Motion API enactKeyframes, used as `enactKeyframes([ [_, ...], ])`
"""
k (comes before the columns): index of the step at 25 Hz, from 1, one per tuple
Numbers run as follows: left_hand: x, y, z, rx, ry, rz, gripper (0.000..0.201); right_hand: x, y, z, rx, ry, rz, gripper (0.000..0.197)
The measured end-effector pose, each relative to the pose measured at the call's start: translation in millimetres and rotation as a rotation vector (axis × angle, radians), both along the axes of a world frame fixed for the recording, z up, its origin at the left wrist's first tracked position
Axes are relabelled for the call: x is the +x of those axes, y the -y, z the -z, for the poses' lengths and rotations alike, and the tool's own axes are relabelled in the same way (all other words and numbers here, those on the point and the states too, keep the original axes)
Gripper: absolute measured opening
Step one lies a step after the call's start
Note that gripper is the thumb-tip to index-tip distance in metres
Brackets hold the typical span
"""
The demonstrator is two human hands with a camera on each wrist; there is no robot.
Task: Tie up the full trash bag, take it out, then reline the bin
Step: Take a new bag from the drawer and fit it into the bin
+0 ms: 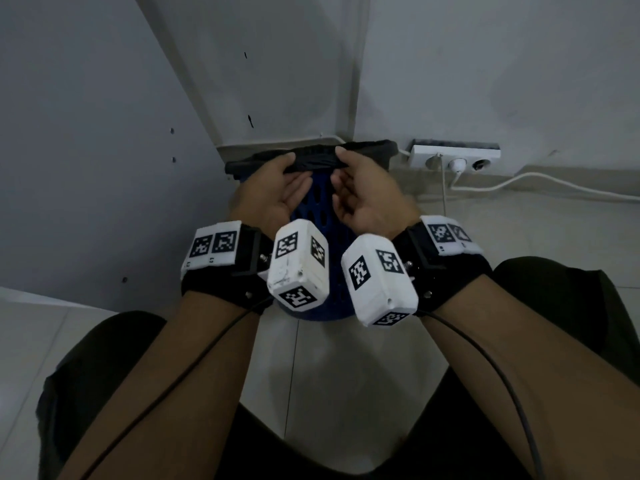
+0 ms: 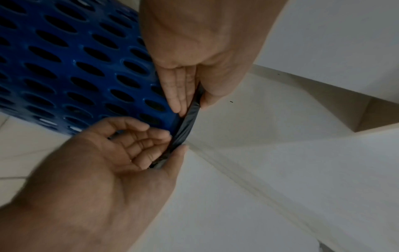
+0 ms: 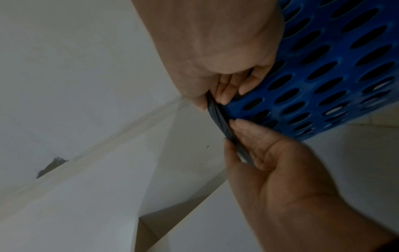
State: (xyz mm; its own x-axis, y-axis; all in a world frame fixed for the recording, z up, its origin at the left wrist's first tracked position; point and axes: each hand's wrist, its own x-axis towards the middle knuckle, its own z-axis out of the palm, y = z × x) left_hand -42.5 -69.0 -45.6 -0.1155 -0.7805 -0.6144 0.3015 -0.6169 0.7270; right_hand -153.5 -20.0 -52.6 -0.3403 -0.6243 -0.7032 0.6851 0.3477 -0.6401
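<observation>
A blue perforated bin (image 1: 320, 204) stands on the floor in a wall corner, with a black trash bag (image 1: 367, 148) folded over its rim. Both hands are at the near side of the rim, palms turned up. My left hand (image 1: 291, 164) pinches the bag's edge between thumb and fingers. My right hand (image 1: 341, 161) pinches the same edge a little to the right. In the left wrist view a taut strip of the bag (image 2: 185, 126) runs between the left hand (image 2: 172, 150) and the right hand (image 2: 194, 102), beside the bin (image 2: 75, 68). The right wrist view shows the same strip of bag (image 3: 218, 117). What the bag holds is hidden.
A white power strip (image 1: 453, 157) with a plug and white cables (image 1: 519, 181) lies along the wall right of the bin. A tall white panel (image 1: 104, 168) stands close on the left. The tiled floor (image 1: 311, 375) stretches between my knees.
</observation>
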Motion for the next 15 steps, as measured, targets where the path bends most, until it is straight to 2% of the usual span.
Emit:
enactKeyframes([
  [2, 0, 2, 2, 0.002, -0.036, -0.048, 0.014, -6, -10, 6, 0.007, 0.021, 0.036, 0.033],
  [8, 5, 5, 6, -0.014, -0.055, -0.054, 0.011, -11, -4, 21, 0.034, 0.051, 0.142, 0.036],
  [12, 0, 1, 7, -0.038, -0.069, -0.048, 0.008, -8, 6, 20, 0.049, -0.021, 0.227, 0.017],
  [15, 1, -1, 8, -0.043, -0.086, -0.069, 0.009, -12, 8, 16, 0.047, -0.068, 0.190, 0.007],
])
